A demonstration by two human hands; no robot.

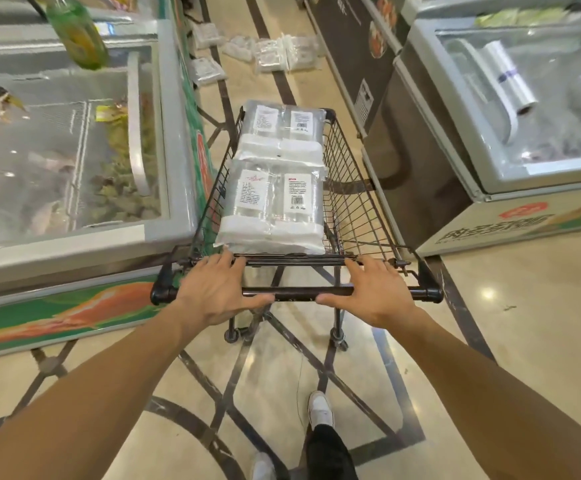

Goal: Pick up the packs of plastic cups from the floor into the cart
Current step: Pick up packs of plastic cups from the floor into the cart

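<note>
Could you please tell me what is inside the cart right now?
The cart holds clear packs of plastic cups: a near pack and a far pack lie on top. What lies beneath them is covered, so the total count is unclear.

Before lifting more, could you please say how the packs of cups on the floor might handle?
The floor packs probably feel light for their bulk, being clear cups in thin film. The glossy wrap may slip, and cups could crush if squeezed.

Top edge cuts green bottle [76, 32]; floor packs [271, 53] blurred, count unclear.
</note>
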